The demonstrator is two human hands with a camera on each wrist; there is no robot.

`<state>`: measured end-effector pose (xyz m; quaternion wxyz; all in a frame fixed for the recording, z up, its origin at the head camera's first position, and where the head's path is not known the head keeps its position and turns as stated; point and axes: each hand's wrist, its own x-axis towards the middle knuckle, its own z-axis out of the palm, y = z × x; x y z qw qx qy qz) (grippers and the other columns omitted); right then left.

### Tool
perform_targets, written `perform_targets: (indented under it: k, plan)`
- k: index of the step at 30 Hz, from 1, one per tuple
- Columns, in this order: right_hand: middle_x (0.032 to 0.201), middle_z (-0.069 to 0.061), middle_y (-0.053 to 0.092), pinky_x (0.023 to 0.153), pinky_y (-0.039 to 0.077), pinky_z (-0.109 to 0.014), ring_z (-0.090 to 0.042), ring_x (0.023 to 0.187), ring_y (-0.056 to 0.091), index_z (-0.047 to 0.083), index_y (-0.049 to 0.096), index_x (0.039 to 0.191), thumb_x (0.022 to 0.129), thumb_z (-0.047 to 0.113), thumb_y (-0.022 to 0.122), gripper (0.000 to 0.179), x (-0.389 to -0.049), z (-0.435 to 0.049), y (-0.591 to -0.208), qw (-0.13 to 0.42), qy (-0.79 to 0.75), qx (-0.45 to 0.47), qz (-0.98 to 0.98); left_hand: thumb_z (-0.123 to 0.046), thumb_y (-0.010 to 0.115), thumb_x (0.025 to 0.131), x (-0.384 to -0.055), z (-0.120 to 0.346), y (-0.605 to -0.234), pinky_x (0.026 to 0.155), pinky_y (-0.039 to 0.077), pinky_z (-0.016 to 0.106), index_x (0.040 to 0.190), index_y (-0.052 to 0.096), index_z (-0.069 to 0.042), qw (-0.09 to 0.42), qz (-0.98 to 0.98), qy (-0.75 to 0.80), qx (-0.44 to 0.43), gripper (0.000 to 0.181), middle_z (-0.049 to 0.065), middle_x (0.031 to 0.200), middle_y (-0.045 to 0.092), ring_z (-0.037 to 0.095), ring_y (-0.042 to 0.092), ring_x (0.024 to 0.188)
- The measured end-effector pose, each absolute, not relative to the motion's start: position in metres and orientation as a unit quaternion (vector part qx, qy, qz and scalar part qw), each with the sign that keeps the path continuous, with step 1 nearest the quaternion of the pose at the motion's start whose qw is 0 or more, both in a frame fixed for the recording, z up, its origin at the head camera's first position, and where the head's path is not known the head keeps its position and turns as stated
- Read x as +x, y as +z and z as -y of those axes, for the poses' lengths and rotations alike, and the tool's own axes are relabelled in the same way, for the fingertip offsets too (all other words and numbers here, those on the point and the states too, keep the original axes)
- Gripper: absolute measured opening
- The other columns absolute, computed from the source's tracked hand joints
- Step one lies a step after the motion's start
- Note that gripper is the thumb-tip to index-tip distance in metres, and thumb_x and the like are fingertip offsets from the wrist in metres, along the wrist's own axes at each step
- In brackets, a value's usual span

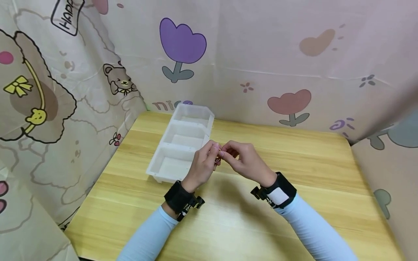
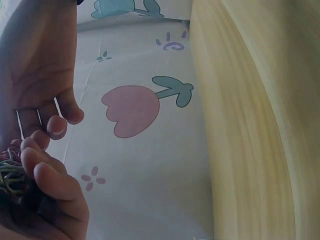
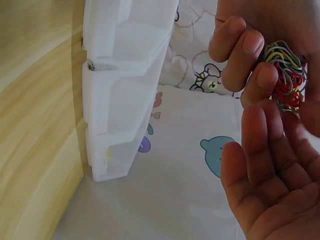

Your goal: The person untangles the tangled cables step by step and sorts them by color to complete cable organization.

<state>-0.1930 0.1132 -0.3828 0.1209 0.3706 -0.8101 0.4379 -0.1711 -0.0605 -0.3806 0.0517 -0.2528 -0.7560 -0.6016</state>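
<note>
My left hand (image 1: 203, 163) holds a tangled bunch of thin rubber bands (image 3: 286, 75) in its curled fingers. Red, yellow and grey-green loops show in the right wrist view; the head view has only a sliver of them. At the edge of the bunch, thumb and forefinger of my right hand (image 1: 245, 157) come together in a pinch on a band, its other fingers extended in the right wrist view. Both hands are raised over the table, close beside a white three-compartment tray (image 1: 152, 167). In the left wrist view, the bunch (image 2: 11, 175) is partly hidden behind fingers.
The tray stands lengthwise on the left half of the wooden table (image 1: 294, 156). Something thin and yellow (image 3: 107, 155) shows through the wall of its end compartment. Printed cloth (image 1: 235, 43) hangs behind the table and on both sides.
</note>
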Motion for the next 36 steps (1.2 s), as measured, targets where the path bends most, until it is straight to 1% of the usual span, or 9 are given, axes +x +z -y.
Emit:
perform_targets:
  k: [2,5,10,13,19,25,30,33,36]
  plan:
    - [0.075,0.009,0.062,0.046,0.047,-0.026,-0.002,0.06,0.053,0.015,0.063,0.087,0.092,0.02,0.059,0.008,-0.192,-0.114,-0.384,0.118,0.438,0.373,0.809,-0.019,0.033,0.103,-0.17,0.06,-0.378,0.046,0.04,0.025,0.092,0.053,-0.005,0.048,0.757,-0.601,-0.251,0.027,0.017,0.068,0.055,0.02,0.05,0.053]
    - [0.074,0.01,0.061,0.048,0.048,-0.028,-0.002,0.062,0.054,0.016,0.063,0.085,0.093,0.018,0.058,0.01,-0.192,-0.116,-0.386,0.114,0.437,0.381,0.807,-0.017,0.035,0.102,-0.171,0.059,-0.381,0.047,0.041,0.027,0.091,0.054,-0.005,0.054,0.76,-0.597,-0.25,0.025,0.014,0.067,0.055,0.018,0.052,0.054]
    - [0.073,0.008,0.061,0.052,0.049,-0.031,-0.004,0.065,0.056,0.014,0.062,0.083,0.092,0.013,0.057,0.01,-0.189,-0.117,-0.385,0.108,0.434,0.383,0.808,-0.026,0.036,0.102,-0.182,0.057,-0.403,0.047,0.041,0.03,0.086,0.055,-0.012,0.083,0.774,-0.575,-0.252,0.029,0.003,0.062,0.052,0.016,0.051,0.053]
    - [0.071,0.001,0.061,0.052,0.048,-0.033,-0.008,0.065,0.056,0.009,0.061,0.081,0.09,0.006,0.057,0.011,-0.182,-0.115,-0.378,0.111,0.441,0.377,0.807,-0.032,0.035,0.102,-0.187,0.056,-0.412,0.044,0.04,0.029,0.083,0.054,-0.015,0.1,0.779,-0.565,-0.253,0.032,0.0,0.059,0.05,0.013,0.05,0.05]
    - [0.067,-0.012,0.059,0.05,0.045,-0.032,-0.017,0.061,0.054,0.0,0.058,0.078,0.087,-0.007,0.054,0.013,-0.164,-0.11,-0.357,0.126,0.466,0.356,0.8,-0.03,0.036,0.102,-0.186,0.055,-0.412,0.042,0.037,0.029,0.081,0.053,-0.014,0.13,0.777,-0.559,-0.257,0.031,0.0,0.056,0.047,0.012,0.045,0.047]
    - [0.063,-0.015,0.058,0.051,0.048,-0.024,-0.022,0.055,0.057,-0.003,0.056,0.075,0.083,-0.014,0.05,0.015,-0.165,-0.119,-0.355,0.187,0.492,0.324,0.786,-0.035,0.036,0.101,-0.19,0.064,-0.413,0.049,0.043,0.031,0.088,0.052,-0.012,0.121,0.773,-0.581,-0.224,0.031,0.004,0.062,0.05,0.014,0.052,0.055]
    - [0.06,-0.008,0.058,0.05,0.045,-0.018,-0.016,0.053,0.055,0.002,0.058,0.073,0.083,-0.009,0.051,0.017,-0.176,-0.147,-0.367,0.237,0.479,0.262,0.804,-0.037,0.032,0.101,-0.193,0.079,-0.415,0.047,0.032,0.032,0.086,0.049,-0.013,0.141,0.776,-0.587,-0.182,0.033,0.01,0.06,0.047,0.017,0.041,0.047]
    - [0.064,-0.001,0.06,0.051,0.047,-0.018,-0.011,0.057,0.056,0.007,0.06,0.077,0.088,0.001,0.053,0.014,-0.182,-0.16,-0.378,0.226,0.45,0.231,0.832,-0.037,0.029,0.102,-0.194,0.08,-0.416,0.045,0.029,0.032,0.087,0.048,-0.012,0.149,0.789,-0.564,-0.194,0.035,0.008,0.062,0.05,0.016,0.037,0.046]
    - [0.073,0.003,0.063,0.054,0.051,-0.023,-0.006,0.064,0.058,0.008,0.064,0.089,0.094,0.015,0.053,0.013,-0.185,-0.159,-0.384,0.212,0.406,0.244,0.855,-0.036,0.027,0.102,-0.194,0.076,-0.419,0.042,0.028,0.032,0.087,0.049,-0.011,0.159,0.798,-0.543,-0.208,0.036,0.004,0.061,0.05,0.014,0.037,0.045]
